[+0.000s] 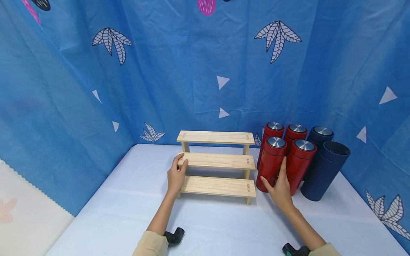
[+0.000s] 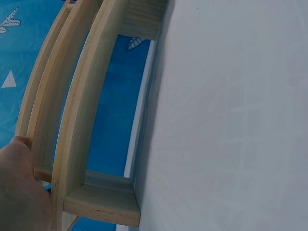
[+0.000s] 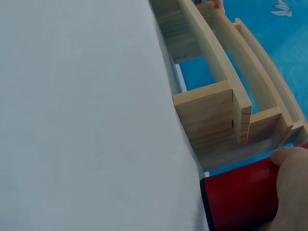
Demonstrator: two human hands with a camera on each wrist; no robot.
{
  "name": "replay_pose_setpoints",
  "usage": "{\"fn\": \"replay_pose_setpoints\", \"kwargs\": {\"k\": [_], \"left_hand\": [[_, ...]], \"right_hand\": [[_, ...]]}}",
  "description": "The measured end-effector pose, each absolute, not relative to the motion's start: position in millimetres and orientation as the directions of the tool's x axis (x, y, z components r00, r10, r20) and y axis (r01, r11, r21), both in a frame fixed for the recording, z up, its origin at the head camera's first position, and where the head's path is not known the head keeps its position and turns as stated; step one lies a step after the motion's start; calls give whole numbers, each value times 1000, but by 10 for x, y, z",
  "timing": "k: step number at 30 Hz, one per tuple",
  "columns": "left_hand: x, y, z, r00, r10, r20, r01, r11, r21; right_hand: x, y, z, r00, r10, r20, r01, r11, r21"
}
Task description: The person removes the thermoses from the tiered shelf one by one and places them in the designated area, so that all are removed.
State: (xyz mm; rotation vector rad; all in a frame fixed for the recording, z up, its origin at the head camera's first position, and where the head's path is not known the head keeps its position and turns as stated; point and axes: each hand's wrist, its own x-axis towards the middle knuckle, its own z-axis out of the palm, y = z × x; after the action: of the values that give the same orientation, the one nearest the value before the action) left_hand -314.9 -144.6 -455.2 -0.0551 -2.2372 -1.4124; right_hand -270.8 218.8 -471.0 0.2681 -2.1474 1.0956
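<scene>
Two sleeved forearms are reaching over the white table [image 1: 128, 199]. Left hand [image 1: 176, 175] is gripping the left end of the wooden three-step shelf [image 1: 217, 161], thumb curled over the middle step. Right hand [image 1: 280, 188] is wrapping its fingers around the front red flask [image 1: 271, 163], standing upright just right of the shelf, among three more red flasks and two navy flasks [image 1: 323, 167].

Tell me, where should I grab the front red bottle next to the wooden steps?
Wrap your grip around the smooth round middle of the front red cylindrical bottle, coming from the front. It stands upright, with the three-step wooden shelf close left and another bottle right.
</scene>
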Motion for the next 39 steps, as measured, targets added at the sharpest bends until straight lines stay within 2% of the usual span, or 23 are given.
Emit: {"fn": "replay_pose_setpoints", "kwargs": {"k": [13, 24, 39], "left_hand": [[-3150, -1448, -4547, -878, -224, 423, 286, 464, 839], [-3160, -1458, -4556, -878, -217, 426, 294, 457, 839], [-3175, -1453, -4580, -877, -222, 427, 292, 459, 839]], "right_hand": [[-2718, 2215, -4756, -723, 95, 684, -483, 639, -599], [-2728, 2211, -4819, -755, 79, 651, -467, 633, -618], [-2735, 2237, -4840, -748, 78, 659, -479, 624, -618]]}}
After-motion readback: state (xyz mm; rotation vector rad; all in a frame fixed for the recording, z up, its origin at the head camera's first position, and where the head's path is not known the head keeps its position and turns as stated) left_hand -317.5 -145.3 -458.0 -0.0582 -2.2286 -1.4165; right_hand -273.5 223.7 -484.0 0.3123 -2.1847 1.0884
